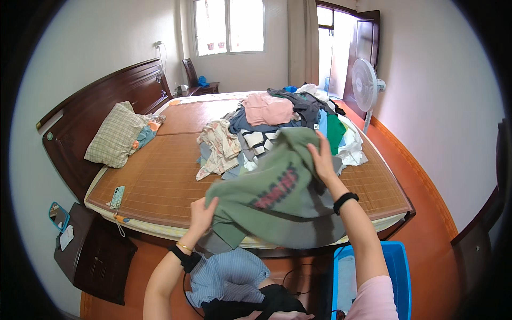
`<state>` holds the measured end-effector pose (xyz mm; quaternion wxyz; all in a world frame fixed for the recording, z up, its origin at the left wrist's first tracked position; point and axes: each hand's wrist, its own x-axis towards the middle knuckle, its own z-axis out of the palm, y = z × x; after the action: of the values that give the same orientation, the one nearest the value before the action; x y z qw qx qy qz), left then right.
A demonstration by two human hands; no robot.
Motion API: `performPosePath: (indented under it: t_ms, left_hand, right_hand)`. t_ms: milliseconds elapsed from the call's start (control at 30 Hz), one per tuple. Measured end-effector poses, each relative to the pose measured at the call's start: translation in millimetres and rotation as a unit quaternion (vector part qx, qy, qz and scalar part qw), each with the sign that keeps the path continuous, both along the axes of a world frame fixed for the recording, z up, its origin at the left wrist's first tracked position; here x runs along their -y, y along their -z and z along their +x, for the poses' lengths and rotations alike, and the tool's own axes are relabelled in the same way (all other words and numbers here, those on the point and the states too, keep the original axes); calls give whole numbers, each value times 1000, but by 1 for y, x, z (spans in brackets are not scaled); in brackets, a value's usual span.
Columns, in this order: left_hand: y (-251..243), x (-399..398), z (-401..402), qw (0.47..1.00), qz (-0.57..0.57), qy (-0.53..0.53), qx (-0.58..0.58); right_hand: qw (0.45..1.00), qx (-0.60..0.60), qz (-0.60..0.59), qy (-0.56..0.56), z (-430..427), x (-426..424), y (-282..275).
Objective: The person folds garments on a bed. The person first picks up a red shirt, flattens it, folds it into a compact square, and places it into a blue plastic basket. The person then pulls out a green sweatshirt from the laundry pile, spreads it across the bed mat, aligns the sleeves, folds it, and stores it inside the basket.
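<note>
A green and grey garment (272,196) with a dark and pink print is stretched between my hands, slightly blurred, over the near edge of the bed. My left hand (203,216) grips its left end. My right hand (321,156) grips its upper right part, near the clothes pile. Beyond it a heap of clothes lies on the bed mat, with a pink garment (269,109) on top, a patterned cream garment (219,148) at its left and a green one (335,132) at its right. A blue striped cloth (232,276) lies on my lap.
A blue plastic tub (403,280) with folded cloth inside stands on the floor at the right. On the bed's left are a checked pillow (116,136) and a phone (117,197). A dark nightstand (96,256) stands lower left, a white fan (365,85) beyond the bed's right side.
</note>
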<state>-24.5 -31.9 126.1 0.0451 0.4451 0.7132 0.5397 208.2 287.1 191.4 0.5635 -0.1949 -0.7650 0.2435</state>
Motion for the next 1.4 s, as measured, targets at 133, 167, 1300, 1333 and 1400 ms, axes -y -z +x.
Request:
performPosePath:
  t_ms: [133,167,1300,1333,1400]
  left_hand:
    - [55,29,-59,993,-69,-72,-60]
    - [69,29,-64,994,-70,-62,-59]
    - [77,-129,-33,724,-665,153,-102]
    - [74,-133,-29,724,-665,150,-108]
    - [73,-123,-37,721,-672,131,-103]
  right_hand:
    - [980,182,-13,-83,-24,-6,64]
    - [955,281,-13,-94,-9,-18,95]
    - [936,351,-6,11,-122,-83,15]
    - [968,236,-1,-81,-131,-89,-3]
    - [969,62,-15,-239,-166,-45,-28]
